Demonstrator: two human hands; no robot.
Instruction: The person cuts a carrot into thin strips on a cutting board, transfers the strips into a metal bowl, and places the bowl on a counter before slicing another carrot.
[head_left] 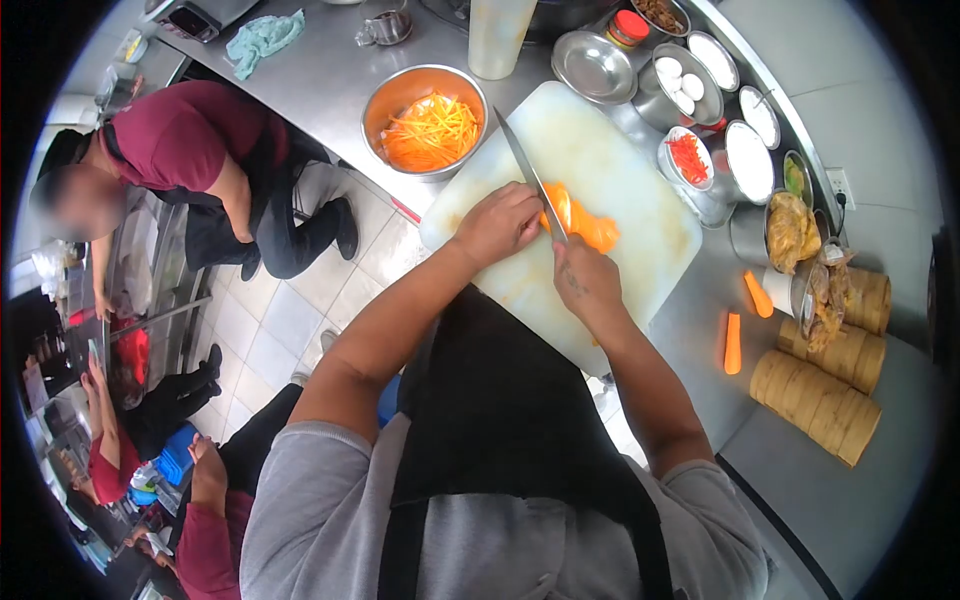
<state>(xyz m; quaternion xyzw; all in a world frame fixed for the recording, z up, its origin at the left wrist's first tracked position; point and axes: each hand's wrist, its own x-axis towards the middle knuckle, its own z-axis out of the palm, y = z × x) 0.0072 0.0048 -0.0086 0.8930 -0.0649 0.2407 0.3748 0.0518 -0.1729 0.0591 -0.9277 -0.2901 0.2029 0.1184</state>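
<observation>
My right hand [587, 277] is wrapped round the handle of a kitchen knife [523, 160], its long blade pointing away across the white cutting board [640, 150]. My left hand [503, 222] lies just left of the blade, fingers curled down against thin carrot slices. More carrot slices [585, 222] are fanned out right of the blade on the board. Beyond my left hand, a steel bowl [372, 112] holds carrot shreds [432, 133].
Peeled carrots [733, 345] lie at the right beside stacked bamboo steamers [815, 405]. Containers line the wall, including a steel pot with eggs [682, 85] and a bowl of red shreds [688, 160]. A co-worker [180, 140] bends at the left; other people are farther down.
</observation>
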